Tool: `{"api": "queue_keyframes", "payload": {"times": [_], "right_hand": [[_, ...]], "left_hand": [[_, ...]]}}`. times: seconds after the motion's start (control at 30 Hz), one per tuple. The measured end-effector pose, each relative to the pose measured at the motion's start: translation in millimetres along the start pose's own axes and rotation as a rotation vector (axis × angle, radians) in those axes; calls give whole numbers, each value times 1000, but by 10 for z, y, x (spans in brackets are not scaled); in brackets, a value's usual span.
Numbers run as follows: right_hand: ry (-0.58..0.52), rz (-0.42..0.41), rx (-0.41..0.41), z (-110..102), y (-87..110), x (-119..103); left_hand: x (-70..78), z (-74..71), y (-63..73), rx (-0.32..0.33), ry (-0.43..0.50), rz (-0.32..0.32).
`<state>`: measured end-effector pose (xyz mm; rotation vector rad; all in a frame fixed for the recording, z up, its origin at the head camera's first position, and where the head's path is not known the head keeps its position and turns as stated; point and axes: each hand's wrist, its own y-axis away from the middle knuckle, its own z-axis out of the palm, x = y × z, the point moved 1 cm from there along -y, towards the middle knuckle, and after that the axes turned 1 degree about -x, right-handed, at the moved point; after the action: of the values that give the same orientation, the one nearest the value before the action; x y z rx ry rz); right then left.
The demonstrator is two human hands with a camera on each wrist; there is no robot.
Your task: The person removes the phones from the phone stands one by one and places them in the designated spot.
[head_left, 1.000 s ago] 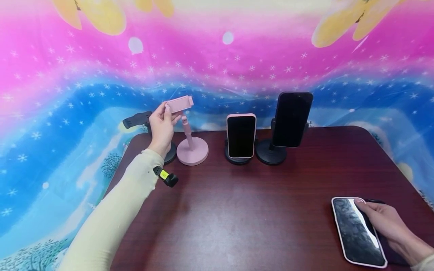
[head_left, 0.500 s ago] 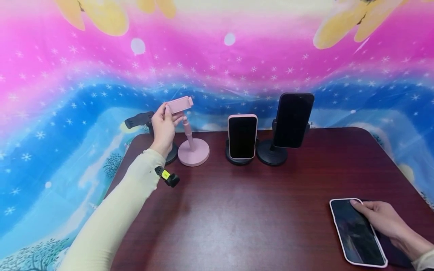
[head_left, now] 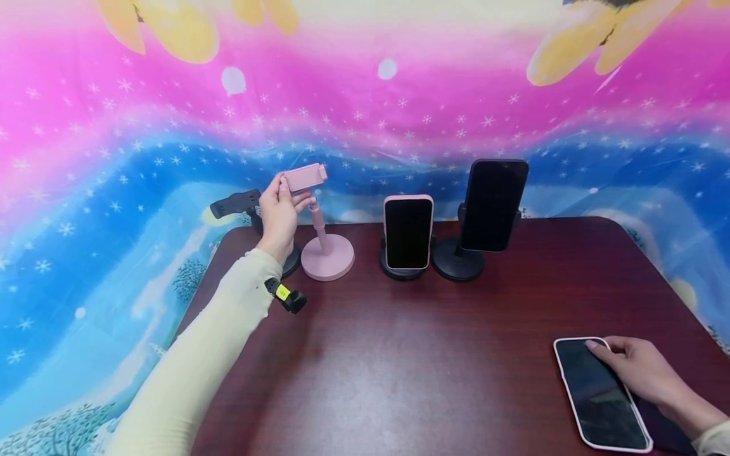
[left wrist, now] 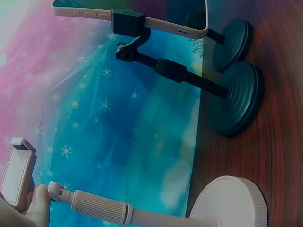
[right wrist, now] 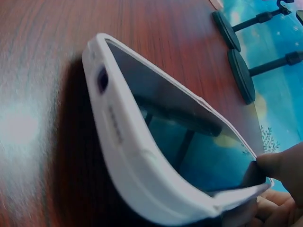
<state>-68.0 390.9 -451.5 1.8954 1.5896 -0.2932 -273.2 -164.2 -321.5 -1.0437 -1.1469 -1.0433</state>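
Note:
A pink phone stand (head_left: 327,258) stands on the table at the left of the head view. My left hand (head_left: 279,212) grips its clamp head (head_left: 305,177), thumb on the front and fingers behind. In the left wrist view, the thumb and a finger (left wrist: 40,203) show beside the clamp, close to the stand's joint. At the lower right, my right hand (head_left: 644,367) holds a smartphone (head_left: 601,392) in a white case by its right edge, thumb over the dark screen. The right wrist view shows this smartphone (right wrist: 189,137) tilted above the table, its fingers partly hidden underneath.
A black phone stand (head_left: 235,204) is partly hidden behind my left hand. Along the back, a pink-cased phone (head_left: 407,231) and a larger black phone (head_left: 494,204) sit in black stands. Behind the brown table (head_left: 399,354) hangs a patterned cloth (head_left: 365,107).
The bright reflection on the right-hand smartphone's screen has gone, and my right hand has shifted slightly left. My left hand keeps its grip on the pink stand's clamp head; the whole view has shifted slightly.

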Motion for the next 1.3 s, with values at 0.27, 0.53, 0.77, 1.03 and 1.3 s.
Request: {"api": "queue_keyframes", "payload": {"times": [0.27,0.53,0.77,1.03,1.3], "right_hand": [[161,-52,110,15,-37,21],[235,-100,229,37,-19,11],[297,-75,269,52,4,-1],[347,-34,249,33,4,-12],[374,-2,182,7,-5,-17]], "left_hand": [[-22,-6,-2,-7,-13,17],[-26,-28,41,7,-85,18],[-49,-44,105,8,-159,16],[-78,-81,238,-12,-188,-32],[-168,-90,389,1,-153,-81]]}}
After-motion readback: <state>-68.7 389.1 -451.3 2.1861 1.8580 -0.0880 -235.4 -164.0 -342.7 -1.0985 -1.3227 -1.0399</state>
